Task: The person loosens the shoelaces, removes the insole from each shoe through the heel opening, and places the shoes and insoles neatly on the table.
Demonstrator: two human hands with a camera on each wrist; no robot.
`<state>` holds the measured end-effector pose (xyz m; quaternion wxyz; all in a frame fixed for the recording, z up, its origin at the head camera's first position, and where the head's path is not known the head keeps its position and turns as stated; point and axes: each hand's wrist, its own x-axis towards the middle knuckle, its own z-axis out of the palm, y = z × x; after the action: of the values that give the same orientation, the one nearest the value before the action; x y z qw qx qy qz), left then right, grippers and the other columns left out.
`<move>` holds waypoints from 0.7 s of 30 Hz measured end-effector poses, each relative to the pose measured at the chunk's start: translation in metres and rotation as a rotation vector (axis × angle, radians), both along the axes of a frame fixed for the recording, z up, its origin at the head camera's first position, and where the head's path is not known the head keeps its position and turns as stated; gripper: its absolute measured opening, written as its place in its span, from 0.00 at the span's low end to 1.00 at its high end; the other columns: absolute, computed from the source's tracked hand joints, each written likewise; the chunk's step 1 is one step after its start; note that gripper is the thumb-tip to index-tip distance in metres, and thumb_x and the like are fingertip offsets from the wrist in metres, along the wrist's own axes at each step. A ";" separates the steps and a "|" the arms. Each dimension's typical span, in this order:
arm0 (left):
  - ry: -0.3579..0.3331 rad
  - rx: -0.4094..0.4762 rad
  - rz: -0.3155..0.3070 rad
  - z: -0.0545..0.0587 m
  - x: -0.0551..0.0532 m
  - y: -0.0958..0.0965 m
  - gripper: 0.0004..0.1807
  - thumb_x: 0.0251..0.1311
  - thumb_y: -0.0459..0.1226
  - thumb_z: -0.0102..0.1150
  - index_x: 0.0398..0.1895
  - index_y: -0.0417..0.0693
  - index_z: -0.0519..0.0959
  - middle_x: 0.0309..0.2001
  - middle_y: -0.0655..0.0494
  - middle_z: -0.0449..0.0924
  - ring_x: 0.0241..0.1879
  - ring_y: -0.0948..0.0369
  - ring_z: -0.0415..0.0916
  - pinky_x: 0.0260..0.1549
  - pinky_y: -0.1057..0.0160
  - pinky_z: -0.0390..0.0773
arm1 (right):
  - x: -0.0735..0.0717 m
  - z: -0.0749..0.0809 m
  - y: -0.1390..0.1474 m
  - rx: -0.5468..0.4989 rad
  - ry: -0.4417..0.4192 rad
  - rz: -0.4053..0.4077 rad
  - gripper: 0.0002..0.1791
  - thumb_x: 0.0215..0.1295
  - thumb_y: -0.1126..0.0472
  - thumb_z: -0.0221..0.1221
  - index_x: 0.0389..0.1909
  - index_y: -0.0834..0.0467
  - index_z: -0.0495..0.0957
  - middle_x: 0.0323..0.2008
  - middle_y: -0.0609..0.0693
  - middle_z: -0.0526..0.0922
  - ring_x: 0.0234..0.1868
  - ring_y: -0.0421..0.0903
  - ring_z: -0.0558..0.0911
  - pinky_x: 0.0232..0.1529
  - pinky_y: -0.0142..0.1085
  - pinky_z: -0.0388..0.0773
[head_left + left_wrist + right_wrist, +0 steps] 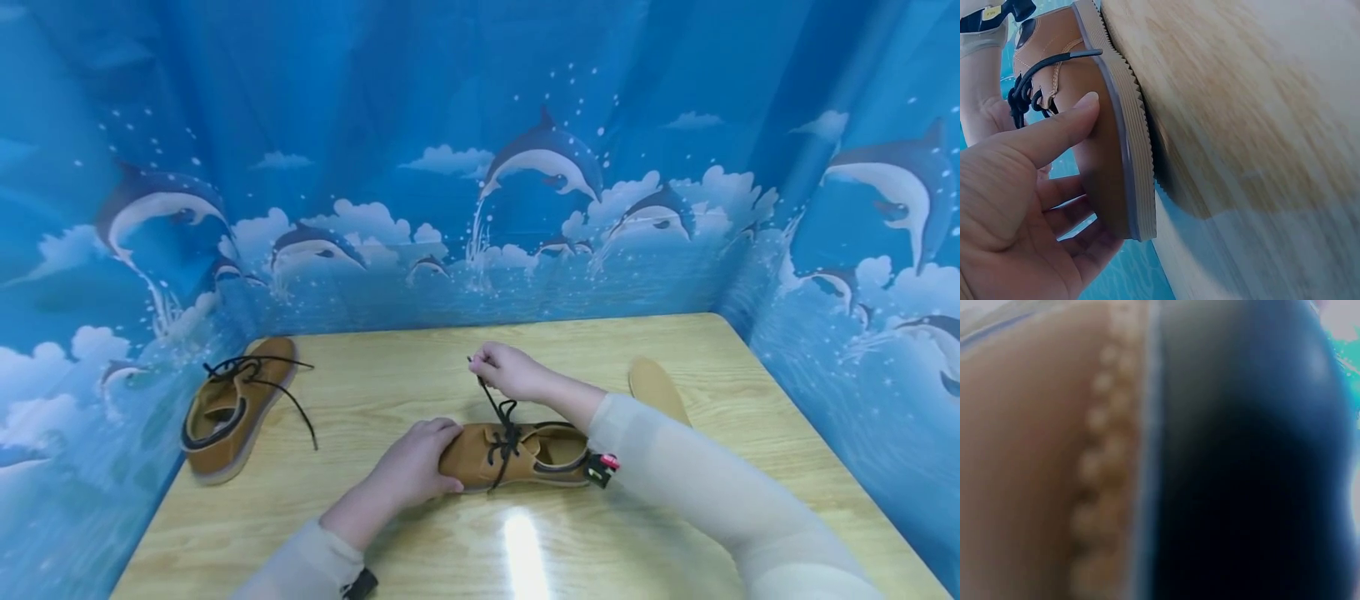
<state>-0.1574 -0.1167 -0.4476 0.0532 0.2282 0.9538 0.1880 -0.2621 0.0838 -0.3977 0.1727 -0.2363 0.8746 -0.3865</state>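
A brown leather shoe (474, 454) with black laces sits on the table, its toe to the left. My left hand (415, 462) holds the toe, thumb on the near side and fingers round the far side; the left wrist view shows the thumb along the leather above the ridged sole (1138, 156). My right hand (510, 371) is raised beyond the shoe, pinching the end of a black shoelace (492, 402) drawn up and taut from the knot. The other lace end hangs down the near side. Brown leather, stitching (1100, 462) and dark lining fill the blurred right wrist view.
A matching brown shoe (253, 402) with loose black laces stands at the table's left edge. Partly behind the right sleeve lies a flat tan insole-shaped piece (656, 387). Blue dolphin-print curtains (420, 100) enclose the wooden table (360, 375) at the back and sides.
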 end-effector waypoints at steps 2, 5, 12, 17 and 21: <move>0.002 0.002 -0.002 0.001 0.000 0.000 0.44 0.47 0.45 0.80 0.66 0.37 0.73 0.64 0.45 0.74 0.64 0.45 0.70 0.65 0.46 0.71 | -0.002 0.001 -0.001 -0.033 0.006 -0.049 0.14 0.81 0.55 0.47 0.38 0.61 0.72 0.26 0.52 0.74 0.23 0.44 0.66 0.25 0.34 0.65; 0.014 0.007 -0.004 0.000 0.000 0.001 0.43 0.45 0.45 0.80 0.65 0.36 0.73 0.63 0.44 0.75 0.63 0.45 0.71 0.64 0.46 0.72 | -0.006 0.002 -0.003 -0.070 0.008 -0.104 0.15 0.81 0.55 0.47 0.41 0.63 0.74 0.30 0.56 0.77 0.25 0.45 0.68 0.26 0.35 0.66; 0.025 -0.002 0.010 -0.004 0.001 0.002 0.44 0.44 0.46 0.81 0.65 0.37 0.74 0.63 0.45 0.75 0.62 0.46 0.71 0.63 0.46 0.73 | -0.018 0.009 -0.005 -0.173 0.028 -0.224 0.14 0.81 0.54 0.46 0.42 0.60 0.73 0.36 0.55 0.79 0.34 0.53 0.76 0.31 0.37 0.71; 0.024 -0.002 0.022 -0.004 0.002 0.004 0.45 0.44 0.47 0.80 0.65 0.36 0.74 0.63 0.45 0.75 0.62 0.46 0.72 0.63 0.46 0.72 | -0.020 0.016 0.001 -0.122 0.028 -0.247 0.13 0.79 0.53 0.51 0.42 0.58 0.76 0.38 0.55 0.80 0.33 0.51 0.75 0.31 0.40 0.73; 0.022 -0.002 0.034 -0.003 0.003 0.006 0.45 0.44 0.46 0.81 0.65 0.36 0.73 0.63 0.45 0.75 0.62 0.45 0.71 0.64 0.46 0.72 | -0.020 0.015 0.010 -0.061 0.021 -0.245 0.13 0.77 0.52 0.53 0.43 0.58 0.77 0.40 0.53 0.81 0.37 0.47 0.79 0.35 0.40 0.79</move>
<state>-0.1547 -0.1108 -0.4506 0.0397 0.2140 0.9583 0.1853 -0.2819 0.0936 -0.3822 0.1076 -0.1367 0.8865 -0.4289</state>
